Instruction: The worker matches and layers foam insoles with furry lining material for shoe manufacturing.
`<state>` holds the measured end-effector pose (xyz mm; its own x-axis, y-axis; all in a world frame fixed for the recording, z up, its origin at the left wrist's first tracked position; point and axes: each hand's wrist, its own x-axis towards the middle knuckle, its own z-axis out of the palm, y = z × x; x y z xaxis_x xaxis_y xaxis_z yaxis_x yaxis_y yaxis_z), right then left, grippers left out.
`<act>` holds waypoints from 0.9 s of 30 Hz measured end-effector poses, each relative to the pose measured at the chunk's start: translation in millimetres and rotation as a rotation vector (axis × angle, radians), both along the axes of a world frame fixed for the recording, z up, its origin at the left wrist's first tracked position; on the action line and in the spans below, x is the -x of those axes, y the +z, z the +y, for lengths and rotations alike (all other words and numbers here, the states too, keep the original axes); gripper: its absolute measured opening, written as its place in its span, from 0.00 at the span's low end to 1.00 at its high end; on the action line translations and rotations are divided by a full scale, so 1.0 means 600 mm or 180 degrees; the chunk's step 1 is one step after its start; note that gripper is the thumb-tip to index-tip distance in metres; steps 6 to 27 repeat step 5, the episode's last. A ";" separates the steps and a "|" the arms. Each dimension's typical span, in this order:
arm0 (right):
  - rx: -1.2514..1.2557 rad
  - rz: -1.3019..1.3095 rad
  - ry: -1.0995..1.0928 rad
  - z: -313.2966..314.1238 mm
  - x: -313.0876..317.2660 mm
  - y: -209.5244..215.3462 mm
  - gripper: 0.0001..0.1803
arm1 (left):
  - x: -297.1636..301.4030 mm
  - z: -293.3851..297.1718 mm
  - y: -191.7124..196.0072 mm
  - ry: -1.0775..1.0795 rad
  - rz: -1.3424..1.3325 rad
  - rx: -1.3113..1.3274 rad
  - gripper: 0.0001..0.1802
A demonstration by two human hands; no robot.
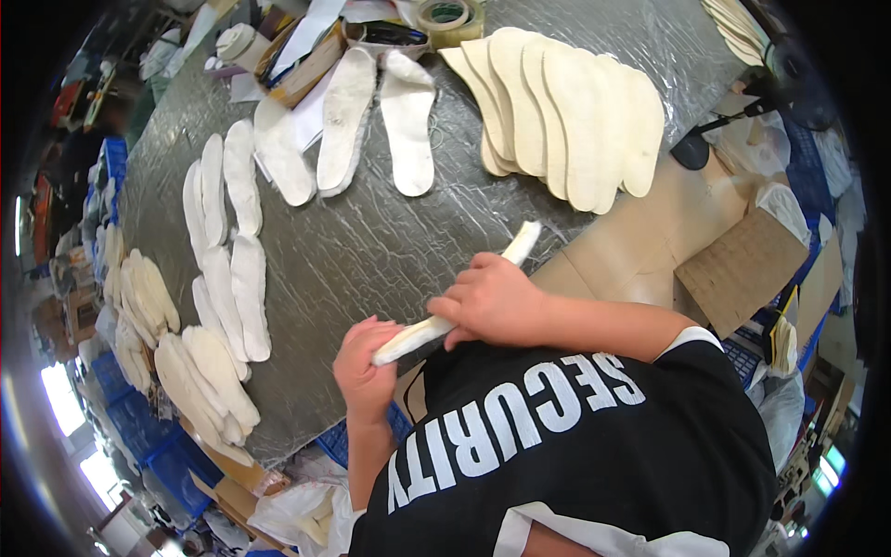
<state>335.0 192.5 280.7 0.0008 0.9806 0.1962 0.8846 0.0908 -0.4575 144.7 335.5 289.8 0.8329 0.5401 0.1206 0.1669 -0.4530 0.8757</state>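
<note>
A white fleecy insole [406, 343] is turned edge-on in front of my chest, with a cream layer showing along its edge. My right hand [497, 297] is closed around its middle, and the far tip sticks out beyond the knuckles. At the near left end, my left hand [367, 364] grips the insole between fingers and thumb; part of that grip is hidden. Beyond the hands, a fanned stack of cream insoles [580, 121] lies on the table. White fleecy insoles [406, 139] lie singly and in small overlapping groups to the left.
The dark table [371, 251] has a wrinkled plastic cover. At its far edge are tape rolls [450, 20] and a box of papers and tools [302, 65]. More insole piles [209, 381] lie at the left edge. Cardboard [631, 241] and a brown board [741, 269] lie to the right.
</note>
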 end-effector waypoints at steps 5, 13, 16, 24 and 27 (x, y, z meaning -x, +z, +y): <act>0.0540 0.0339 -0.0528 -0.027 -0.062 -0.004 0.27 | 0.051 0.019 -0.017 0.0409 -0.0378 0.0168 0.07; 0.0540 0.0339 -0.0528 -0.027 -0.062 -0.004 0.27 | 0.051 0.019 -0.017 0.0409 -0.0378 0.0168 0.07; 0.0540 0.0339 -0.0528 -0.027 -0.062 -0.004 0.27 | 0.051 0.019 -0.017 0.0409 -0.0378 0.0168 0.07; 0.0540 0.0339 -0.0528 -0.027 -0.062 -0.004 0.27 | 0.051 0.019 -0.017 0.0409 -0.0378 0.0168 0.07; 0.0540 0.0339 -0.0528 -0.027 -0.062 -0.004 0.27 | 0.051 0.019 -0.017 0.0409 -0.0378 0.0168 0.07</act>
